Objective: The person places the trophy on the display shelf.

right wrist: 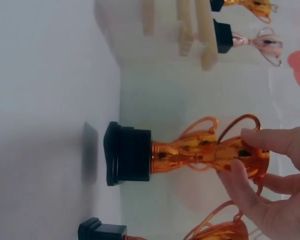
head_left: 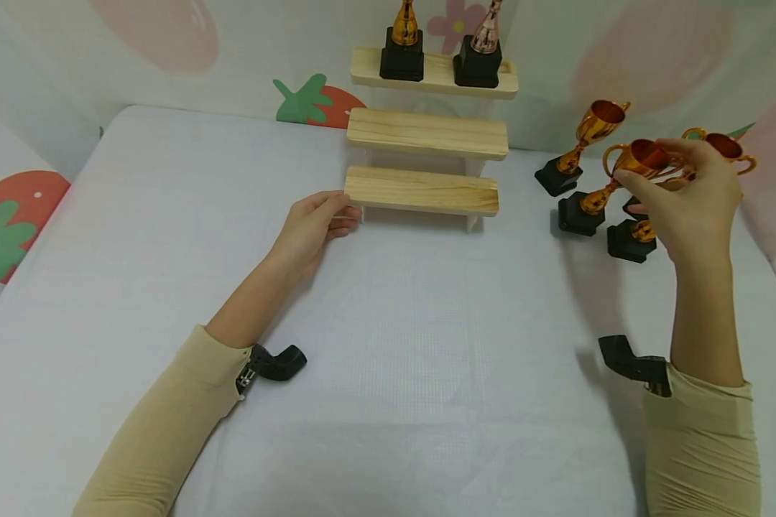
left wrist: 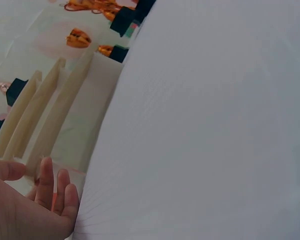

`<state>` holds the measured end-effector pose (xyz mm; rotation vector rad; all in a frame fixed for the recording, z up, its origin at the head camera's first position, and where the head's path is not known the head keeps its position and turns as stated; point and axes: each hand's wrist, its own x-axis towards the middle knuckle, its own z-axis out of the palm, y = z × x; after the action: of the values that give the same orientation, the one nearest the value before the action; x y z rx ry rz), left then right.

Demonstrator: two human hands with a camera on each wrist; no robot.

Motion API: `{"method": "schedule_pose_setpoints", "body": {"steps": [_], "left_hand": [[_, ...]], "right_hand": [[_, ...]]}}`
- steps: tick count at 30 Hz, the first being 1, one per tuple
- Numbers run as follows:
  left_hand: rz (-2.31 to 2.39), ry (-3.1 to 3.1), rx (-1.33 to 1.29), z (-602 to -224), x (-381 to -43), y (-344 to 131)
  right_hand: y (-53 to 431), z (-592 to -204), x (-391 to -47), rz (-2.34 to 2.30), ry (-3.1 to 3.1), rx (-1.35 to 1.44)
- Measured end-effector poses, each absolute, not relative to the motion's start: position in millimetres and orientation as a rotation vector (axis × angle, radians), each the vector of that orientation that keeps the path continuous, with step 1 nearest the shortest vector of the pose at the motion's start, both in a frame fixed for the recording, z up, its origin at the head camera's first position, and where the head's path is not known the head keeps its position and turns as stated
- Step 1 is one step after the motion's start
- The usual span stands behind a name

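Note:
At the right, my right hand (head_left: 701, 197) pinches the bowl of an orange-gold trophy (head_left: 643, 156) between thumb and fingers. The trophy's black base (right wrist: 135, 155) shows in the right wrist view with a shadow apart from it on the white cloth. My left hand (head_left: 307, 233) holds the left end of the lowest board of a three-tier wooden display stand (head_left: 422, 190), thumb at its edge and fingers below. On the top tier stand a gold trophy (head_left: 402, 54) at the left and a pink-gold trophy (head_left: 478, 61) at the right.
Several more orange-gold trophies stand around the right hand, among them one behind it (head_left: 596, 123) and one to its right (head_left: 727, 146). White cloth (head_left: 394, 359) covers the table. A curtain with strawberry prints (head_left: 246, 36) hangs close behind the stand.

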<state>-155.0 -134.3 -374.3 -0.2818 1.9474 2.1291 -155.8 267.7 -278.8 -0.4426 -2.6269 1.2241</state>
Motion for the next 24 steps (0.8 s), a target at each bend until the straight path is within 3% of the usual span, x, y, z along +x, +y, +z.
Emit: {"method": "schedule_pose_setpoints", "body": {"steps": [24], "left_hand": [[2.124, 1.964, -0.26, -375.6, -155.8, -134.3]], "right_hand": [[240.9, -270.3, -141.0, 1.293, -2.501, -0.214]]}}
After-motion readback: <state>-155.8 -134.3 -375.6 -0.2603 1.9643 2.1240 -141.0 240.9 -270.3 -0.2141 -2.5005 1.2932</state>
